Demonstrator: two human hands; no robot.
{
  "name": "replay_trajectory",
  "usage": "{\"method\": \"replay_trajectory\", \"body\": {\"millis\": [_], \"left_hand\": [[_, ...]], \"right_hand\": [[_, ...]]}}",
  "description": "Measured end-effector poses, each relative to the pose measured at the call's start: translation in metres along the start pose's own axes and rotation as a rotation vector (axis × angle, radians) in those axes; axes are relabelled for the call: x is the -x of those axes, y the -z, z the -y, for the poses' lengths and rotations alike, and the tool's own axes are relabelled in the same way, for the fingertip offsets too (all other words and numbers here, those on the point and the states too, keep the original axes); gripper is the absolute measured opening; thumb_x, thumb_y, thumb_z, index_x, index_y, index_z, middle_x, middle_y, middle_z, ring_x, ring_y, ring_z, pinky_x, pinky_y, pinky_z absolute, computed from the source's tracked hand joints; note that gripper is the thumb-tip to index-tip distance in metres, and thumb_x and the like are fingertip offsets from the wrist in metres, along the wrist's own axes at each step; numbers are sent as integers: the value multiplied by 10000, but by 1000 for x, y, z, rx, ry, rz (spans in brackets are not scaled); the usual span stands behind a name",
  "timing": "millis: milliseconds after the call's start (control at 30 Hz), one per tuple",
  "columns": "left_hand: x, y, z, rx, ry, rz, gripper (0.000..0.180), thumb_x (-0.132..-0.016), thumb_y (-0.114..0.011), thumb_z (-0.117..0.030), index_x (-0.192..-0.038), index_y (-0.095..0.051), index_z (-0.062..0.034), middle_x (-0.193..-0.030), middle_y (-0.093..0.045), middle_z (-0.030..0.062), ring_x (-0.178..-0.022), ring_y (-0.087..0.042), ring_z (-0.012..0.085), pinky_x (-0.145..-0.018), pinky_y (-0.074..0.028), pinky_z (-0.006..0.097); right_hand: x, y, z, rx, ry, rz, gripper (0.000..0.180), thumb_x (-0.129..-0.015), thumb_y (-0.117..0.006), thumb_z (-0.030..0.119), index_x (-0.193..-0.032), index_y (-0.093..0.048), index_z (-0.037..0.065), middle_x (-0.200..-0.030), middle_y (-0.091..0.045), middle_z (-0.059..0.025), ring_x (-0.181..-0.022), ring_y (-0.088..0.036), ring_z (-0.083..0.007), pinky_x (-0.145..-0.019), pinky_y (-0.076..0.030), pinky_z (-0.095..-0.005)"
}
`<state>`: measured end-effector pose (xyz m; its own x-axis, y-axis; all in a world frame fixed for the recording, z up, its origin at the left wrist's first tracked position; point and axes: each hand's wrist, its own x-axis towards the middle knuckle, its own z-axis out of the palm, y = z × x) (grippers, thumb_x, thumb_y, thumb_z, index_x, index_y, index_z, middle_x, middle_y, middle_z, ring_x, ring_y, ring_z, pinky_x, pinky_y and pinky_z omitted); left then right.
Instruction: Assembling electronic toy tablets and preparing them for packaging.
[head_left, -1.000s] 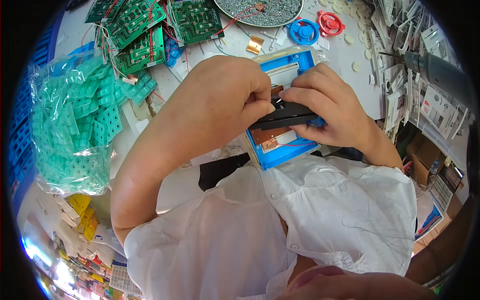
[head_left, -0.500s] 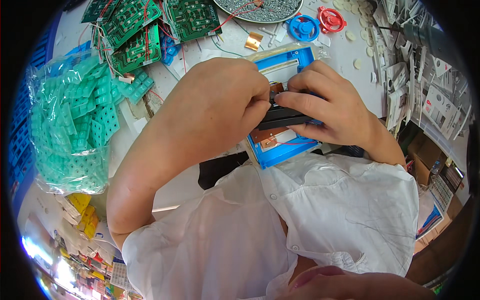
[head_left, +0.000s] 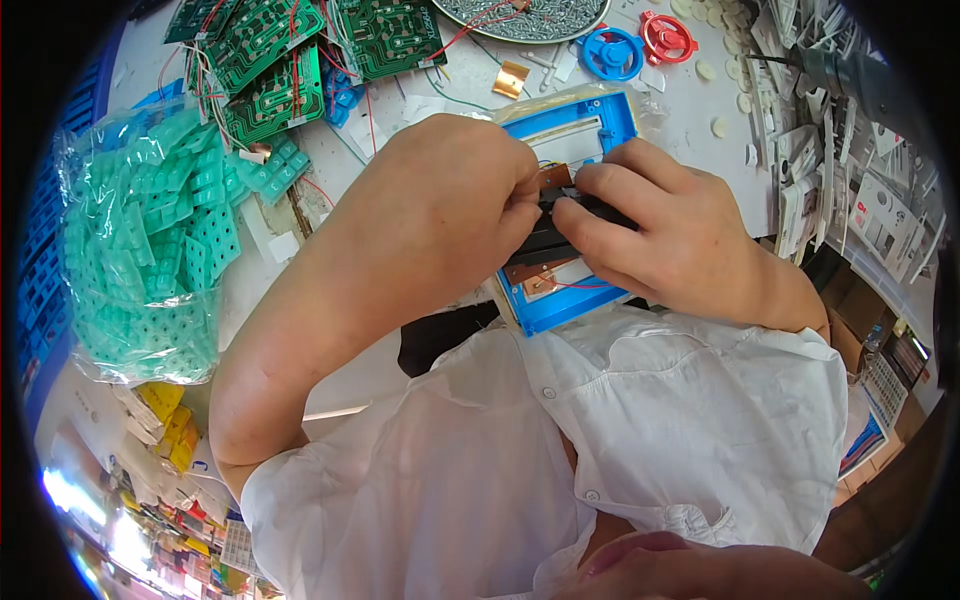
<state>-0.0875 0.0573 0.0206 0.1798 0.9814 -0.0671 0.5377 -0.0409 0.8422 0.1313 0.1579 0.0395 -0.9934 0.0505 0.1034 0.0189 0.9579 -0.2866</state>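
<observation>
Black plastic bar (head_left: 540, 246), long and narrow, lies across a rectangular blue plastic frame (head_left: 562, 317) near the person's chest. The right hand (head_left: 675, 228) holds the bar, its fingers bent over it. The left hand (head_left: 462, 185) curls narrowly at the bar's left part, thumb and forefinger close together; whether they grip it cannot be told. Green circuit boards (head_left: 272, 108) lie beyond.

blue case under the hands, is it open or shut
Open: the blue case shows its inside, with a brown board and a red wire between its walls.
</observation>
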Motion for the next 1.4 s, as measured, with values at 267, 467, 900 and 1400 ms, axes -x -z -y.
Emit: {"method": "replay_trajectory", "body": {"millis": [267,467,900,1400], "left_hand": [[-6,3,-4,82,162,48,190,-878,-720,-139,-861,-714,50,-688,-667,155,-583,-592,186,-571,-463,333],[-14,7,-4,84,194,152,213,-884,-712,-143,-861,-697,69,-681,-660,166,-585,-587,189,-581,-466,351],[-2,-9,-5,-41,50,-83,148,-871,-696,-107,-878,-712,40,-714,-661,175,-618,-617,323,-613,-489,395],[-114,14,61,-795,-139,-471,206,-853,-663,-178,-736,-702,-14,-841,-699,180,-844,-680,383,-773,-544,490]], "right_hand": [[0,7,1,2,11,71,409,-713,-753,138,-1114,-685,92,-1064,-653,-85,-880,-639,-251,-623,-559,-316],[-1,9,-1,-9,14,89,418,-720,-755,144,-1129,-687,89,-1080,-657,-79,-888,-639,-248,-622,-559,-314],[-1,6,9,-59,-96,-15,488,-746,-741,185,-1205,-630,58,-935,-605,-30,-862,-605,-216,-650,-549,-301],[32,24,-16,-281,-76,-290,630,-758,-831,79,-1328,-572,8,-1041,-668,-124,-948,-622,-317,-822,-513,-385]]}}
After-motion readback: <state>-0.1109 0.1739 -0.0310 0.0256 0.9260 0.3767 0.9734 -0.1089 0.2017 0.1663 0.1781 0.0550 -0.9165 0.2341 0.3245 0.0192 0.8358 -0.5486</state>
